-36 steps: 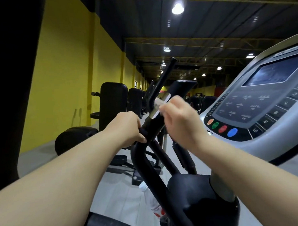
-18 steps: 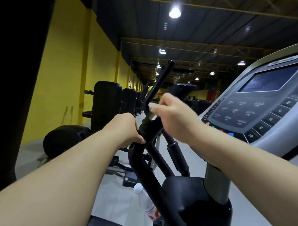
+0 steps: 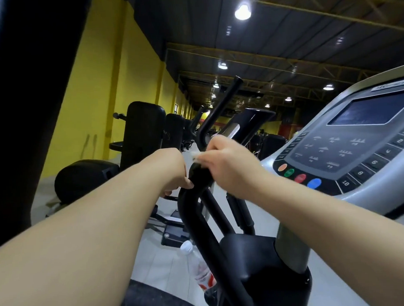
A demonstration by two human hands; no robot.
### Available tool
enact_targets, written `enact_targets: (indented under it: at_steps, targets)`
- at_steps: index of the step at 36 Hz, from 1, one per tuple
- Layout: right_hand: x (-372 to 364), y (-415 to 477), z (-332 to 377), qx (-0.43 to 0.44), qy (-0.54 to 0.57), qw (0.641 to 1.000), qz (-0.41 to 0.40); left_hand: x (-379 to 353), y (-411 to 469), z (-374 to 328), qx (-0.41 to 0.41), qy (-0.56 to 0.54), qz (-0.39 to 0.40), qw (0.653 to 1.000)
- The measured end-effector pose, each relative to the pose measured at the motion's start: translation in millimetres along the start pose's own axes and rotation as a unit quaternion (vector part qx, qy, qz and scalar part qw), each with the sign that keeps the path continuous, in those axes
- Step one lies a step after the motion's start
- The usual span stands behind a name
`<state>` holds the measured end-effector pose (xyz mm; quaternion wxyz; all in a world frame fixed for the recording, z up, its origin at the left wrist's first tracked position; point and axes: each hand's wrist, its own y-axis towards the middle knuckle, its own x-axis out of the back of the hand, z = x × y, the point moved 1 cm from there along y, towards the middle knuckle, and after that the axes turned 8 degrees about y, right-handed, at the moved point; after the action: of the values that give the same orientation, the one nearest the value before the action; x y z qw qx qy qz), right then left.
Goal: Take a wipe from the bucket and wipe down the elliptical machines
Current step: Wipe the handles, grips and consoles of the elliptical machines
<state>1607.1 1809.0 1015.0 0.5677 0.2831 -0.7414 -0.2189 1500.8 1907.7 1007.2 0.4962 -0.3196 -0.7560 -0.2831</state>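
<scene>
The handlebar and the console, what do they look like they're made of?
Handlebar: black and mostly matte, perhaps a rubber or foam grip over a painted metal tube; it shows only a faint sheen. Console: looks like moulded plastic, a silver-grey satin shell around a dark flat keypad and a glossy screen.

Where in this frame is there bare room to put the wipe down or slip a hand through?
Bare floor lies between the left forearm and the water bottle, and right of the black base housing. Crowded: the handlebar, gripped by the left hand and right hand with the wipe.
</scene>
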Motion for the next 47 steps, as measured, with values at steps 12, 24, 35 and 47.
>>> enact_targets:
  at_steps: [12, 24, 35, 47]
  targets:
    - [22.5, -20.1, -38.0, -0.085, -0.008, 0.968, -0.235, 8.5, 7.8, -7.3, -0.1, -0.088, -0.082, 0.988]
    - [31.8, -13.6, -50.2, -0.205, 0.089, 0.915, -0.335, 4.7, 11.4, -12.9, -0.136, -0.088, -0.137, 0.977]
    - [-9.0, -32.9, -13.9, -0.309, 0.296, 0.863, -0.268, 3.8, 12.1, -18.5, -0.181, -0.112, -0.167, 0.963]
    - [23.5, -11.8, -45.3, -0.355, 0.275, 0.794, -0.411, 5.5, 11.8, -18.6, -0.184, -0.1, -0.171, 0.963]
